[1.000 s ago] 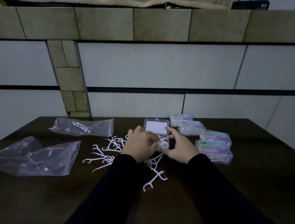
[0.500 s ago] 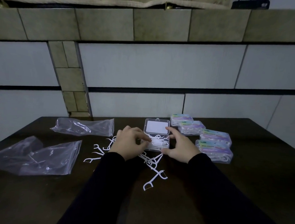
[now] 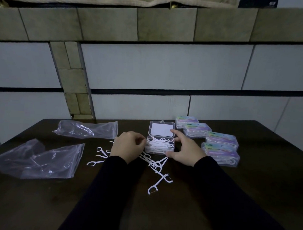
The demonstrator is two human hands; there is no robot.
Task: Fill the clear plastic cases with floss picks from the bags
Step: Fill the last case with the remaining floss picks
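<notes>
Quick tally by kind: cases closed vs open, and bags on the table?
Closed filled cases: 4
Open case: 1
Plastic bags: 2
Total: 7
Loose floss picks lie tangled and partly under the hands, so no reliable count.

Left hand back beside case

White plastic floss picks lie scattered on a dark brown wooden tabletop beside clear plastic bags, a clear open case with a white label, and closed clear cases with pastel green-to-purple labels; black sleeves; pale grey and beige wall tiles.
</notes>
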